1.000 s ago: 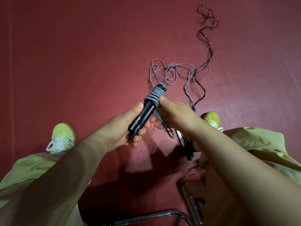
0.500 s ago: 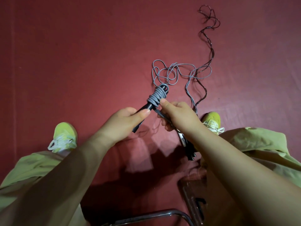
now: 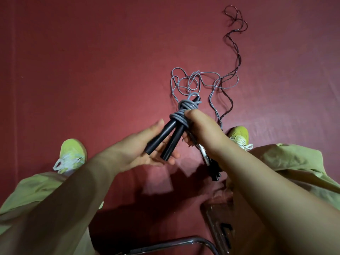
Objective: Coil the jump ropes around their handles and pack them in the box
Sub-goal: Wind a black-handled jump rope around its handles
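Left hand (image 3: 141, 153) at 9 o'clock of centre, fingers loosely spread under two black handles (image 3: 166, 139), right hand (image 3: 199, 129) at 3 o'clock pinching the grey rope (image 3: 181, 112) coiled round them, loose loops on the red floor (image 3: 92, 61) at 12 o'clock.

floor (image 3: 92, 61): dark red, matte, with a faint seam running down the far left edge and shadows pooling near the bottom centre.
shoes (image 3: 72, 153): 2 lime-green trainers with white laces, 1 at left and 1 at right (image 3: 239, 135), toes pointing up the frame, well apart.
trousers (image 3: 294, 162): loose, pale olive-green cloth over both knees, at the lower left and right edges.
chair frame (image 3: 174, 244): a curved chrome tube at the bottom edge, possibly a chair's seat rail.
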`<action>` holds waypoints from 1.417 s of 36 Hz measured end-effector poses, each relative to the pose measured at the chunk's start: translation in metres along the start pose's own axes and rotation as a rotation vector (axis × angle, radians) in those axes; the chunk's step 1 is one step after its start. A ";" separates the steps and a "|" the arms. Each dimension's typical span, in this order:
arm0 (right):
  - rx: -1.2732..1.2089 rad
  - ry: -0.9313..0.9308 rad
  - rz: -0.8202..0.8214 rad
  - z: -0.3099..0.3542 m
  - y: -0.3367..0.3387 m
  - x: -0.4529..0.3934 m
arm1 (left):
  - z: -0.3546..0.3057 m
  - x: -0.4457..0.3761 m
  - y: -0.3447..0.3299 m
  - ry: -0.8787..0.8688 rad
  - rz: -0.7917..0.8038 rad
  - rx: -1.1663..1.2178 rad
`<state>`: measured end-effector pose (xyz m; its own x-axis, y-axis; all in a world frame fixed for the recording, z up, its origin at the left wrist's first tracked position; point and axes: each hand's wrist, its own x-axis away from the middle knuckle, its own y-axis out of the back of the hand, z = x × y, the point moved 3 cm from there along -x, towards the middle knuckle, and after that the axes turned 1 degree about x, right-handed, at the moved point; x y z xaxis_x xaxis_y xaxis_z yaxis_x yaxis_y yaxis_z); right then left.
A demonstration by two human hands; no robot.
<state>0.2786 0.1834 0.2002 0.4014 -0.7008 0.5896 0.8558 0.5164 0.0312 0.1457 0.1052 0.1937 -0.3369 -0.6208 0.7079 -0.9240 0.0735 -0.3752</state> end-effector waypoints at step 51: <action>0.320 -0.047 0.058 -0.006 -0.004 -0.002 | 0.007 -0.010 0.008 -0.080 -0.369 -0.453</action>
<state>0.2760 0.1797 0.1943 0.4249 -0.6461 0.6341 0.6828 0.6887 0.2441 0.1423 0.1065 0.1797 0.0205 -0.7241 0.6894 -0.9686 0.1567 0.1933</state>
